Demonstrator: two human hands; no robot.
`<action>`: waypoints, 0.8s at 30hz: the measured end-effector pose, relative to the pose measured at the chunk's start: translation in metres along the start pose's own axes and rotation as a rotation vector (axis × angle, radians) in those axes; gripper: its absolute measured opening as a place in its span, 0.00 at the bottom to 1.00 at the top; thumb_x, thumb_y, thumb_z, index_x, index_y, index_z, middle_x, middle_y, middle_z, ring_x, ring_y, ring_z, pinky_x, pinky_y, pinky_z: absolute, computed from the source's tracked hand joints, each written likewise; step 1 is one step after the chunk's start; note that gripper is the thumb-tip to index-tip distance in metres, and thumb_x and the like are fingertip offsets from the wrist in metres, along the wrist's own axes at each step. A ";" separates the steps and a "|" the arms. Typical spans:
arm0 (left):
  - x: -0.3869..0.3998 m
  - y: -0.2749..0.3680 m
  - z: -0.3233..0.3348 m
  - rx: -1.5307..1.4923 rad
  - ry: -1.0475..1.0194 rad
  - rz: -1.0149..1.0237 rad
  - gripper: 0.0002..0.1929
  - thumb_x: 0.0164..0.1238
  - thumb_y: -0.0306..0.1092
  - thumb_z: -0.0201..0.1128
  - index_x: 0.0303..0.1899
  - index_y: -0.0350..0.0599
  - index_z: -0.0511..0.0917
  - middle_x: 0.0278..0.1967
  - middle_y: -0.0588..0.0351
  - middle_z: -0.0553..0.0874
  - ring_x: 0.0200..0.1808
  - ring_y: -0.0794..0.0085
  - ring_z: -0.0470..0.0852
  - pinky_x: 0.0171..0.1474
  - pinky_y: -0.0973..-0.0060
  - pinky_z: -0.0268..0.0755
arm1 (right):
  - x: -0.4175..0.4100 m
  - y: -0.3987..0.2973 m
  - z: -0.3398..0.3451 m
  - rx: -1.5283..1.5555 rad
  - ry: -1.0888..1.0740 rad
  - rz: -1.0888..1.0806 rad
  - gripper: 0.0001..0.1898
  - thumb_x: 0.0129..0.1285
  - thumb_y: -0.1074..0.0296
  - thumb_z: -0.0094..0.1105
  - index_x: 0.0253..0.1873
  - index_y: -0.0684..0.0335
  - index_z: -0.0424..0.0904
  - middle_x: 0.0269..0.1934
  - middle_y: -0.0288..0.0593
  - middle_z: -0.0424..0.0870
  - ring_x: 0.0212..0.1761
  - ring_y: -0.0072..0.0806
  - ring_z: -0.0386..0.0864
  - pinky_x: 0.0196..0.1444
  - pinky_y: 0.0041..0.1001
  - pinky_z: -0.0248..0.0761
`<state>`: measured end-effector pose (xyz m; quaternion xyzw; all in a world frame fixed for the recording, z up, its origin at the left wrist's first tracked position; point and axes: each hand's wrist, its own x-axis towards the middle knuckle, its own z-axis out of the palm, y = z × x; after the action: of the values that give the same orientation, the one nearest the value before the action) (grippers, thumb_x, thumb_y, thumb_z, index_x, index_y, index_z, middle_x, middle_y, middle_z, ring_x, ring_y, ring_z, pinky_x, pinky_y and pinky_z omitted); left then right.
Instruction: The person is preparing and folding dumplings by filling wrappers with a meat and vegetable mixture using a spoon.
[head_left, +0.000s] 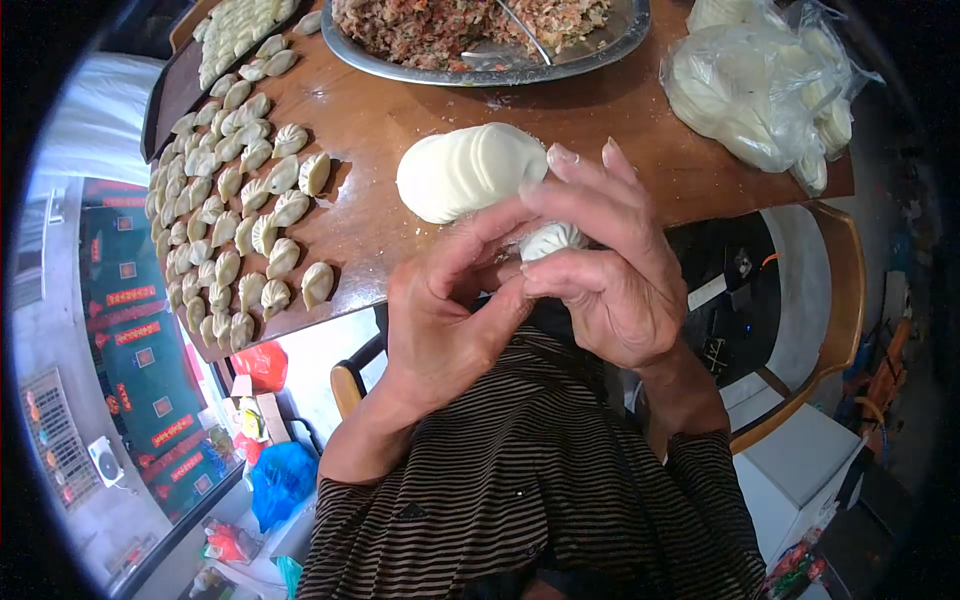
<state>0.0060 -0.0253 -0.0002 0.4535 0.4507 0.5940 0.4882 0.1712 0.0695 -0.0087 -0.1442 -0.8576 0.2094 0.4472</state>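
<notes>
Between my two hands, just off the table's near edge, is a pleated dumpling (553, 240). My left hand (457, 315) curls round its left side, thumb and fingers meeting near it. With thumb and fingers, my right hand (619, 262) pinches the dumpling from the right. Part of it is hidden behind the fingers. Just beyond the hands a stack of dumpling wrappers (469, 172) lies toppled on its side on the wooden table (360, 127).
Several rows of finished dumplings (225, 199) cover the table's left side, beside a loaded tray (161, 112). A metal basin (450, 77) of filling with a utensil stands at the back. Bagged wrappers (739, 97) lie at right. A wooden chair (844, 300) stands at the right edge.
</notes>
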 end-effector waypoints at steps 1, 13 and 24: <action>0.000 0.000 0.001 -0.020 0.011 -0.002 0.28 0.72 0.14 0.64 0.72 0.30 0.72 0.66 0.44 0.83 0.63 0.69 0.84 0.65 0.73 0.81 | -0.002 -0.001 0.002 -0.007 0.009 0.001 0.08 0.65 0.64 0.73 0.42 0.58 0.84 0.64 0.53 0.84 0.72 0.51 0.78 0.77 0.56 0.64; 0.003 -0.011 -0.002 -0.282 -0.028 0.062 0.24 0.72 0.13 0.65 0.68 0.30 0.77 0.65 0.45 0.85 0.61 0.70 0.86 0.63 0.75 0.80 | -0.018 0.005 0.004 0.179 0.157 0.065 0.24 0.57 0.63 0.80 0.58 0.57 0.86 0.76 0.63 0.69 0.77 0.58 0.70 0.79 0.54 0.63; -0.008 -0.009 -0.006 -0.260 -0.048 -0.050 0.20 0.73 0.13 0.64 0.63 0.34 0.82 0.68 0.49 0.80 0.66 0.70 0.82 0.65 0.75 0.81 | -0.020 -0.005 0.011 0.097 0.111 0.090 0.07 0.64 0.69 0.75 0.46 0.53 0.87 0.56 0.42 0.88 0.66 0.43 0.80 0.78 0.51 0.65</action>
<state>0.0026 -0.0329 -0.0110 0.3891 0.3693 0.6241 0.5680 0.1726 0.0545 -0.0261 -0.1724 -0.8130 0.2622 0.4905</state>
